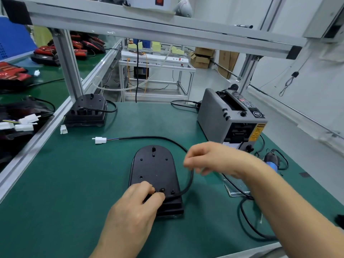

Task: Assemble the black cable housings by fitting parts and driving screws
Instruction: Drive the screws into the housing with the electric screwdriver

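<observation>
A person's left hand (137, 200) rests on the near end of a black cable housing (154, 168) lying flat on the green worktop (55, 183), midway between the left and right edges and closer to the near edge. Its fingers (149, 187) are curled, with the thumb pinching a small dark part against the housing. The housing is a matte, round-topped plate dotted with screw holes and stepping down to a thicker block at its near end. A black cable (189, 181) leaves that end, loops round the right side and ends in a white connector (100, 140) toward the left edge.

The right hand (206, 157) hovers over the loop, motion-blurred. Whether its bent fingers hold anything cannot be told.

Near the right edge stands a grey tape dispenser (229, 116) with a yellow warning label (257, 132) and a black control panel; their writing is too small to read. A second black housing (87, 110) sits at the far left corner beside a frame post, with a loose white plug (63, 129) just in front of it.
</observation>
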Demonstrator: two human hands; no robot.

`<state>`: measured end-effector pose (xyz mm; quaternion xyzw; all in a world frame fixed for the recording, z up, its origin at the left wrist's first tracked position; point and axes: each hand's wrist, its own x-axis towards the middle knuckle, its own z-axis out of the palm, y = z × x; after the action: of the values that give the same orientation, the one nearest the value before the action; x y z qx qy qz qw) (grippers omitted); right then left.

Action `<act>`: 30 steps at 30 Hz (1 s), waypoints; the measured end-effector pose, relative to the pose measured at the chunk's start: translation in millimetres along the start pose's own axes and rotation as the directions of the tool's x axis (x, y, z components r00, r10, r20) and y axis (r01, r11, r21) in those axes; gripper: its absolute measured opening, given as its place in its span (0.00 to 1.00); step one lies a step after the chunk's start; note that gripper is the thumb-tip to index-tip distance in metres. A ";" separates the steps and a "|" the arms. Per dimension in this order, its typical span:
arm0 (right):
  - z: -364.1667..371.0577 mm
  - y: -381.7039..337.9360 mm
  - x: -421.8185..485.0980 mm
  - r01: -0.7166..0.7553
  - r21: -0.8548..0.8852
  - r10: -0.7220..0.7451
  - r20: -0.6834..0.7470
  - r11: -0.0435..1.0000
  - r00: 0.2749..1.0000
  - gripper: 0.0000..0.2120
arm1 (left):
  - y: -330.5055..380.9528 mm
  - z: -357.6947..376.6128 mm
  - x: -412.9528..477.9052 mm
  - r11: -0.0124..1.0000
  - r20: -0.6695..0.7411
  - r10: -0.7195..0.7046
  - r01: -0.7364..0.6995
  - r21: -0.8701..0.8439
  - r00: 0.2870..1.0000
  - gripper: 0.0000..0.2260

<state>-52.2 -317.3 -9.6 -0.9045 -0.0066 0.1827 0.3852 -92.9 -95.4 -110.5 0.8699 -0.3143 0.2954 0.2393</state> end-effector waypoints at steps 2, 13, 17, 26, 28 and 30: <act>-27.5 24.7 -14.5 -0.107 0.005 0.106 -0.208 0.994 0.972 0.06 | 0.2 -0.2 0.8 1.000 -0.006 0.003 -0.003 -0.004 1.000 0.10; -114.6 133.8 -37.5 -0.739 0.006 0.676 -0.410 0.673 0.612 0.07 | -0.3 0.1 1.4 1.000 -0.024 0.013 -0.013 -0.021 1.000 0.09; -115.6 140.2 -33.4 -0.695 0.237 0.719 -0.407 0.679 0.564 0.16 | -0.1 0.1 0.9 1.000 -0.027 0.014 -0.015 -0.024 1.000 0.09; -80.5 167.6 -33.7 -0.449 0.590 0.727 -0.404 0.671 0.555 0.22 | -0.3 1.7 0.4 1.000 -0.048 0.007 -0.008 -0.022 0.999 0.08; -78.5 167.3 -34.7 -0.397 0.640 0.723 -0.389 0.658 0.571 0.21 | -0.7 1.8 0.1 1.000 -0.035 0.009 -0.009 -0.014 0.999 0.08; -78.6 168.3 -36.5 -0.333 0.689 0.715 -0.388 0.644 0.581 0.21 | -0.4 1.9 -0.6 1.000 -0.027 0.011 -0.011 -0.011 1.000 0.08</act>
<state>-81.5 -495.8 -65.4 -0.7154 0.4573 -0.0281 0.5276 -92.3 -96.0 -112.3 0.8627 -0.3175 0.3067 0.2469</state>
